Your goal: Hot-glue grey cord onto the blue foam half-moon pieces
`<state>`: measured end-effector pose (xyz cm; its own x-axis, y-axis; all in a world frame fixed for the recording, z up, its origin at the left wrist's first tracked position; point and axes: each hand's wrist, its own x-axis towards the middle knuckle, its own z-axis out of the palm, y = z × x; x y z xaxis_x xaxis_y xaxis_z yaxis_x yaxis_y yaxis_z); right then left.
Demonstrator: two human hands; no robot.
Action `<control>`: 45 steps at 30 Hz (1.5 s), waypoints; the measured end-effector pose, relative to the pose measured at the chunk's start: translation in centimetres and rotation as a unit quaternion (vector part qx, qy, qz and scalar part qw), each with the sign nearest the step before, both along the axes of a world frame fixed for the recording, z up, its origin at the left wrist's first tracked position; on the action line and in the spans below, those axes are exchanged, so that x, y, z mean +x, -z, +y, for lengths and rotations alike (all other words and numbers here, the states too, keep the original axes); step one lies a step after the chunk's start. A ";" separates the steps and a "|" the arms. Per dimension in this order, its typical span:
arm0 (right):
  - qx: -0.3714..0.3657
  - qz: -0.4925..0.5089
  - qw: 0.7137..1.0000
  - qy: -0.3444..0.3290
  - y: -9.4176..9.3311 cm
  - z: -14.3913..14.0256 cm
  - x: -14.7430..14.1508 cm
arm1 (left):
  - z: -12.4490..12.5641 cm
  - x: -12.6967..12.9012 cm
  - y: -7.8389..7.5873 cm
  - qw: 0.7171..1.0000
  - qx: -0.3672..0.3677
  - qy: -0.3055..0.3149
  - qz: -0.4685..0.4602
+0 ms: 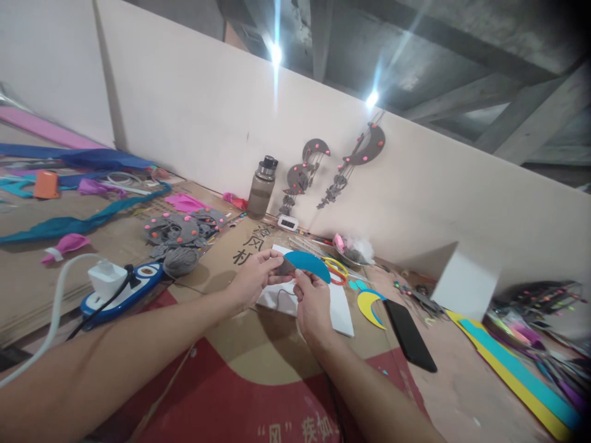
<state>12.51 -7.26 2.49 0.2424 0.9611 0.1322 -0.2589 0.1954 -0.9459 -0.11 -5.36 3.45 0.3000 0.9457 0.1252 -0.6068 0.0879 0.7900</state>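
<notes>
My left hand [253,280] pinches the left end of a blue curved piece [310,264], where a grey part [285,267] shows. Against its lower edge, the thumb and fingers of my right hand [314,304] are pressed together; what they grip is too small to make out. A thin dark cord [279,296] loops below the fingers. Under both hands lies white paper [341,307] on cardboard. Just right of the blue piece are a yellow ring [339,266] and red-handled scissors [339,280]. Farther right lies a yellow crescent [368,307] with a blue edge.
A black phone [410,338] lies at right. Behind stand a bottle [261,191] and a small white clock [287,223]. At left are a power strip [122,295], a grey yarn ball [181,261] and fabric strips. Grey crescent ornaments [369,147] hang on the wall.
</notes>
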 end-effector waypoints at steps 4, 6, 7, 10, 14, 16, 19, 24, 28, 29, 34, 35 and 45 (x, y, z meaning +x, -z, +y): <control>0.014 -0.039 0.999 0.002 0.4 0.1 0.2 | -0.1 -0.1 -0.4 1.000 -0.018 0.001 -0.010; 0.024 -0.044 0.999 -0.001 0.6 0.1 0.2 | -0.1 -0.1 -0.4 1.000 -0.027 0.004 -0.017; 0.028 -0.045 0.999 -0.001 0.6 0.1 0.1 | -0.1 -0.2 -0.4 0.999 -0.029 0.007 -0.020; 0.031 -0.052 0.998 -0.003 0.7 0.1 0.1 | 0.0 -0.3 -0.3 0.999 -0.028 0.013 -0.027; 0.026 -0.061 0.998 -0.003 0.6 0.0 0.0 | 0.2 -0.3 -0.1 0.999 -0.032 0.010 -0.027; 0.024 -0.061 0.998 -0.006 0.6 0.0 0.1 | 0.2 -0.3 -0.1 0.999 -0.036 0.011 -0.029; 0.029 -0.055 0.998 -0.008 0.6 0.0 0.1 | 0.3 -0.4 0.0 0.999 -0.037 0.016 -0.032; 0.017 -0.052 0.998 0.000 0.6 0.0 0.1 | 0.3 -0.4 0.0 0.998 -0.031 0.031 -0.040; 0.007 -0.035 0.999 0.016 0.5 0.1 0.1 | 0.3 -0.5 -0.2 0.998 -0.019 0.032 -0.043; 0.006 -0.034 0.999 0.017 0.5 0.1 0.1 | 0.3 -0.5 -0.2 0.999 -0.016 0.030 -0.042; 0.028 -0.051 0.998 0.031 0.7 0.2 0.1 | 0.3 -0.1 0.0 1.000 -0.013 0.009 -0.013; 0.034 -0.054 0.997 0.036 0.8 0.2 0.1 | 0.3 0.0 0.0 1.000 -0.012 -0.005 -0.004; 0.074 -0.157 0.984 0.042 0.4 -0.1 0.6 | 0.0 0.9 1.2 0.973 0.140 -0.082 0.166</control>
